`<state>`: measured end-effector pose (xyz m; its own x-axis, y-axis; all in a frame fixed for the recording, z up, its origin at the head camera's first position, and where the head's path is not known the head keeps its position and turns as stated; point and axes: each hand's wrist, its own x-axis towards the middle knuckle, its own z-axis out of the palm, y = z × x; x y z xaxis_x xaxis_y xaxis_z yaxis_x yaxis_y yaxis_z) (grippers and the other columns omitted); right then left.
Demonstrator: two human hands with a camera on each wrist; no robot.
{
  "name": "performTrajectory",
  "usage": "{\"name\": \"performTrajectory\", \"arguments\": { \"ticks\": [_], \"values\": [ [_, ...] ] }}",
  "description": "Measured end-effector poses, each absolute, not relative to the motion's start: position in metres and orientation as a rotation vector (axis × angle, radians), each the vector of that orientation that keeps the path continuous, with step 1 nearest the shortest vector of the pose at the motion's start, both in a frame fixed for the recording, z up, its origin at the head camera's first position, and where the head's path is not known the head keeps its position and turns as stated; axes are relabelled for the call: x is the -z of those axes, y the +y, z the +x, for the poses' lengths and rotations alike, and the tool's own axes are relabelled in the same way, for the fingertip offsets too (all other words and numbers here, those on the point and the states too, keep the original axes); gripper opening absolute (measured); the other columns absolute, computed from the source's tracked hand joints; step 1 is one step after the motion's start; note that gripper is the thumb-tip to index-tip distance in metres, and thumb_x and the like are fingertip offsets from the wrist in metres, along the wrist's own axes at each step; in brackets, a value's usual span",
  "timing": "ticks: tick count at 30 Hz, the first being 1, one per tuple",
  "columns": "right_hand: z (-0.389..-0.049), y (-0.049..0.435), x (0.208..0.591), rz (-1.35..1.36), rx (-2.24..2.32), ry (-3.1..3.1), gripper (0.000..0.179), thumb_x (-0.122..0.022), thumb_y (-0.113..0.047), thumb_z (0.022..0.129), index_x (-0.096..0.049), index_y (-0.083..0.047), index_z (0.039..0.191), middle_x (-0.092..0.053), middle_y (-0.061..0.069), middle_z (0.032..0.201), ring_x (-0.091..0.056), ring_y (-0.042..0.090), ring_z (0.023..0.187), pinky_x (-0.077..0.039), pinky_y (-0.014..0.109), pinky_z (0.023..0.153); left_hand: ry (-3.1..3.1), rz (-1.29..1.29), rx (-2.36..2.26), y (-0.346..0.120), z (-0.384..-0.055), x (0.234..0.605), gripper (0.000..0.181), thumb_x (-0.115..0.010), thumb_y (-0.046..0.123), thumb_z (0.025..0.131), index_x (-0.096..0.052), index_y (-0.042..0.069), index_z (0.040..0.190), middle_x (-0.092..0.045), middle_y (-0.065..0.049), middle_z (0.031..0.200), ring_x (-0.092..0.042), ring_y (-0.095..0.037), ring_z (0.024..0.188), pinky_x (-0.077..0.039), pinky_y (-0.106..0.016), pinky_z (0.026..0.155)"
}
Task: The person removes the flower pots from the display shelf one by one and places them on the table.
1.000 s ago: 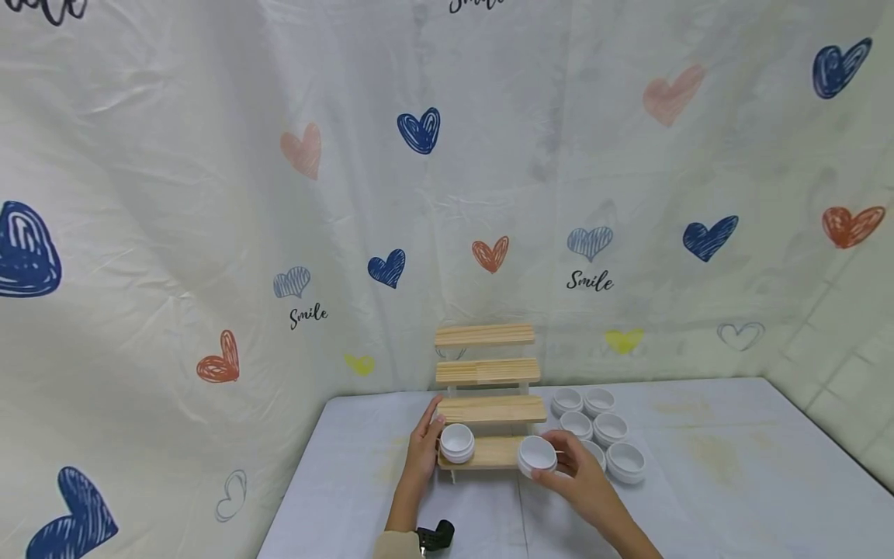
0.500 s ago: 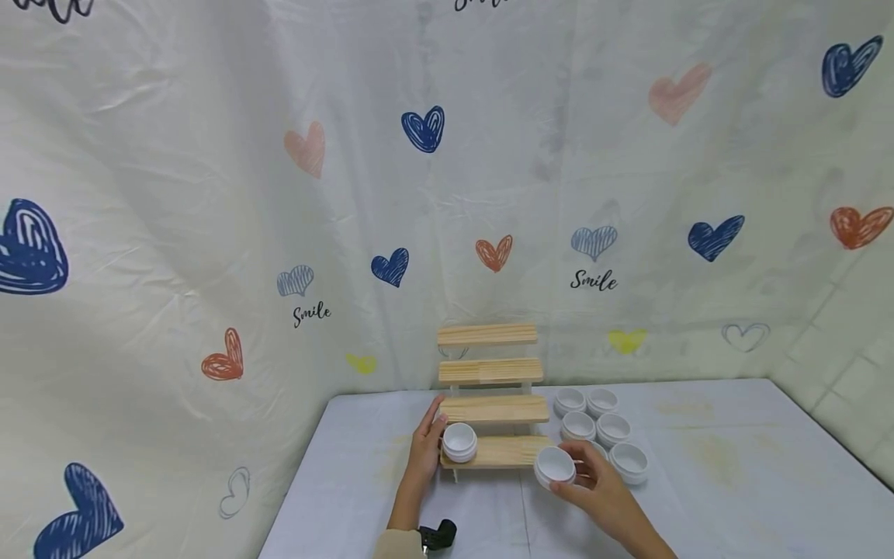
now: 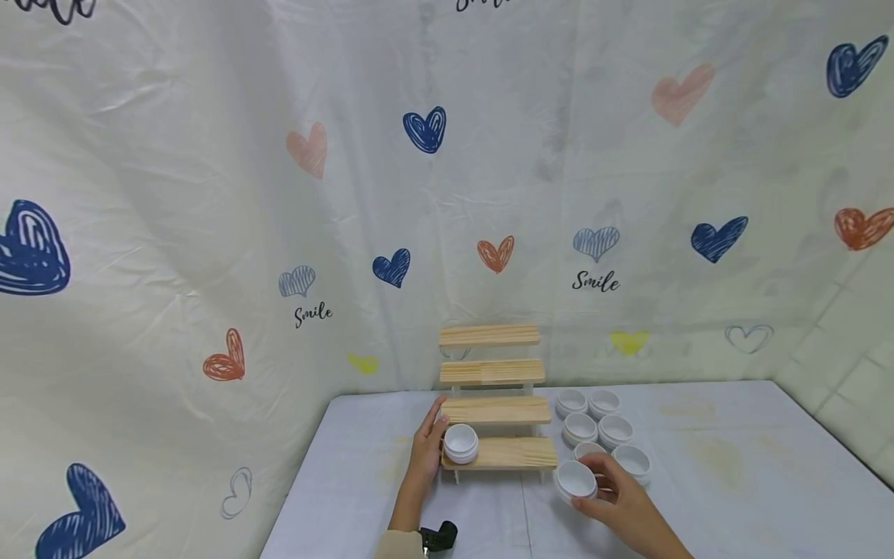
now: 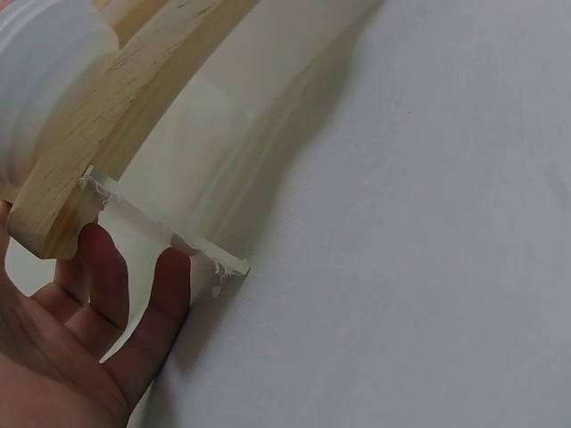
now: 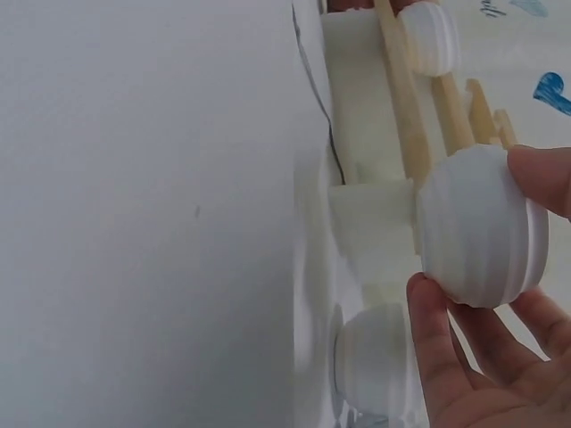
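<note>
A small white ramekin-like bowl [image 3: 576,479] is in my right hand [image 3: 625,501], pinched between thumb and fingers just right of the stand's bottom step. Its ridged side [image 5: 482,227] shows in the right wrist view, off the table surface. My left hand [image 3: 424,450] grips the left end of the tiered wooden stand [image 3: 497,410]. In the left wrist view, its curled fingers [image 4: 107,276] lie by the bottom board's end [image 4: 62,209] and the clear leg [image 4: 169,230]. Another white bowl [image 3: 461,442] stands on the left end of the bottom step.
Several white bowls [image 3: 616,429] stand close together on the table, right of the stand; my right hand partly covers the nearest ones. The white-covered table [image 3: 726,497] meets a heart-printed curtain [image 3: 531,178] behind the stand. A black strap [image 3: 438,536] is around my left wrist.
My right hand has carried its bowl rightward and nearer, from in front of the bottom step's right end to beyond it. My left hand stays on the stand.
</note>
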<state>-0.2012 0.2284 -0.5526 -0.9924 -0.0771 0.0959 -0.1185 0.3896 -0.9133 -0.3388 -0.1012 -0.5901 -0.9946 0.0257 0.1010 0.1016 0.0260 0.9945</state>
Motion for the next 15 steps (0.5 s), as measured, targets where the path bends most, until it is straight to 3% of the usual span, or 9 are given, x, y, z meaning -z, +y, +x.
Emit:
{"name": "performTrajectory", "arguments": {
  "ticks": [11, 15],
  "values": [
    [-0.199, 0.244, 0.564, 0.292, -1.651, -2.634, 0.058, -0.083, -0.018, 0.085, -0.052, 0.001, 0.13, -0.058, 0.015, 0.127, -0.058, -0.006, 0.097, -0.053, 0.02, 0.082, -2.205, -0.142, 2.163, -0.101, -0.335, 0.587, 0.054, -0.053, 0.042, 0.106, -0.043, 0.03, 0.157, -0.046, 0.007, 0.081, -0.044, -0.01, 0.079, -0.039, -0.025, 0.074],
    [-0.197, 0.249, 0.567, 0.317, -1.648, -2.669, 0.06, -0.083, -0.018, 0.085, -0.05, 0.004, 0.13, -0.058, 0.018, 0.126, -0.059, -0.002, 0.098, -0.054, 0.021, 0.082, -2.208, -0.149, 2.15, -0.101, -0.335, 0.587, 0.054, -0.053, 0.043, 0.106, -0.043, 0.03, 0.157, -0.044, 0.007, 0.082, -0.044, -0.01, 0.082, -0.039, -0.025, 0.076]
  ]
}}
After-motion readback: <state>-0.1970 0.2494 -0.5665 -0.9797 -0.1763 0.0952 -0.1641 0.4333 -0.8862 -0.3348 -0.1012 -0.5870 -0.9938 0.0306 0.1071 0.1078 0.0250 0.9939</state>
